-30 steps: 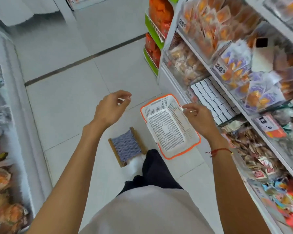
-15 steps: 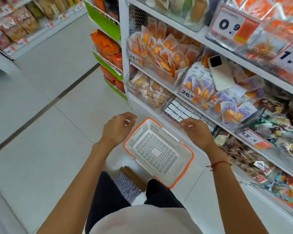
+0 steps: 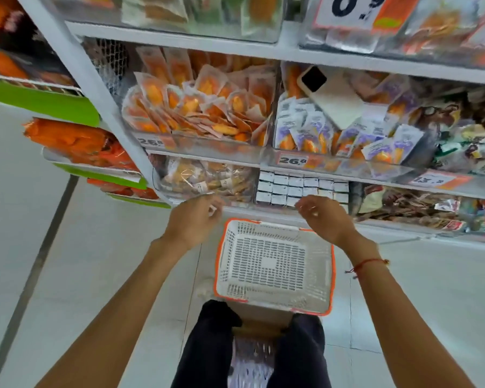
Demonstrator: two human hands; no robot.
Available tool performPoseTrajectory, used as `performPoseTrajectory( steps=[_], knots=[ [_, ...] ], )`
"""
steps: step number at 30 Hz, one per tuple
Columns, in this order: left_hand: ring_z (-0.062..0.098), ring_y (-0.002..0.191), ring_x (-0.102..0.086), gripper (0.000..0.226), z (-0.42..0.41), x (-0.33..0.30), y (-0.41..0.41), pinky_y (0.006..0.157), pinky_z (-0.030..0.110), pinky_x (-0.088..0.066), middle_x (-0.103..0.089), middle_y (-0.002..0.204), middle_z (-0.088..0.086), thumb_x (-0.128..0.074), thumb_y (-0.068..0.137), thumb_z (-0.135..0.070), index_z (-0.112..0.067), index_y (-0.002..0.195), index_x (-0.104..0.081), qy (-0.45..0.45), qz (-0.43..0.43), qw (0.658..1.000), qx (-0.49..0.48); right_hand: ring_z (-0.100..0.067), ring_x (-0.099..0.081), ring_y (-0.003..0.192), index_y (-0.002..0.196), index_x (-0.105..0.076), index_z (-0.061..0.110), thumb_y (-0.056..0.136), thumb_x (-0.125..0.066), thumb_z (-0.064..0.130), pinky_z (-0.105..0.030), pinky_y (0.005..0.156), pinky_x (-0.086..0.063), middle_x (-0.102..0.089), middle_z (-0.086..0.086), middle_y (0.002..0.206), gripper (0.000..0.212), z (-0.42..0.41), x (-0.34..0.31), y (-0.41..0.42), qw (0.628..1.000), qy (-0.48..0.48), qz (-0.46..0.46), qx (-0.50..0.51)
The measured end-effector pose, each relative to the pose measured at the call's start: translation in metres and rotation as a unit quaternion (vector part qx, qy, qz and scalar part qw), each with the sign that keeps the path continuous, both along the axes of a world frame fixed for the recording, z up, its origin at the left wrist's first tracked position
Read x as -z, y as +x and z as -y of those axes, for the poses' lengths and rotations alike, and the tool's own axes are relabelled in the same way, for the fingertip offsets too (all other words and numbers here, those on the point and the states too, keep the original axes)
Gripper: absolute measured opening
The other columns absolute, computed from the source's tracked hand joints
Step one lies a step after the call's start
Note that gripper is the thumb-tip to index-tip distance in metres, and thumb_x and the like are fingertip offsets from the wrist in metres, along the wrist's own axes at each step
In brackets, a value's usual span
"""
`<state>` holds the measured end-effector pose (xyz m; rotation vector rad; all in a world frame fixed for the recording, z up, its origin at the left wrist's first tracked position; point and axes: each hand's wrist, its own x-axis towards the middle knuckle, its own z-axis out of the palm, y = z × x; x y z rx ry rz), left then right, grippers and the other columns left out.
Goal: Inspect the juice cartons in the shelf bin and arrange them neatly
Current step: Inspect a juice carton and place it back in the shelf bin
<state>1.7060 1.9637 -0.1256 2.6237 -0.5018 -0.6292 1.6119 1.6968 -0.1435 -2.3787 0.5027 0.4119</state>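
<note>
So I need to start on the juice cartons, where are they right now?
In the head view, the juice cartons sit in rows on the lower shelf, centre-right, just beyond the right hand and above the white basket.

A single wide-angle view is taken from the person's head, directed forward and steeply down at close range; the white metal shelving (image 3: 179, 53) is faced head-on above, while the white slotted plastic basket with orange rim (image 3: 275, 266) is seen almost directly from above

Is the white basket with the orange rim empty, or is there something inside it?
Empty: the basket shows only its bare slotted floor and walls, with no carton or packet lying inside.
</note>
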Motion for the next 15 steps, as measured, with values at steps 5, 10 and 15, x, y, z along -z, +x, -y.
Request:
performPoseTrajectory(
  steps=[5,10,15],
  knots=[
    [0.022,0.112,-0.06,0.025,0.019,0.082,0.01,0.077,0.029,-0.043,-0.067,0.121,0.0,-0.057,0.096,-0.026,-0.022,0.12,-0.063,-0.017,0.045,0.999,0.007,-0.023,-0.066,0.096,0.11,-0.068,0.018,0.098,-0.053,0.017,-0.029,0.075,-0.048,-0.071,-0.002,0.107,0.02,0.008,0.067,0.008,0.999,-0.029,-0.011,-0.027],
    [0.018,0.124,-0.05,0.045,0.048,0.201,0.017,0.093,0.035,-0.046,-0.055,0.137,-0.004,-0.059,0.095,-0.023,-0.027,0.139,-0.048,-0.098,0.127,0.987,0.032,-0.021,-0.06,0.113,0.12,-0.064,0.021,0.099,-0.051,0.02,-0.03,0.085,-0.047,-0.067,-0.001,0.121,0.025,0.024,0.177,0.023,0.995,-0.072,0.026,-0.061],
    [0.016,0.139,-0.037,0.051,0.074,0.304,0.02,0.118,0.034,-0.023,-0.042,0.151,-0.002,-0.045,0.1,-0.035,-0.022,0.149,-0.037,-0.167,0.206,0.963,0.051,-0.026,-0.043,0.132,0.134,-0.056,0.016,0.101,-0.049,0.02,-0.038,0.107,-0.035,-0.052,-0.005,0.142,0.034,0.023,0.276,0.035,0.974,-0.12,0.171,-0.082]
  ],
)
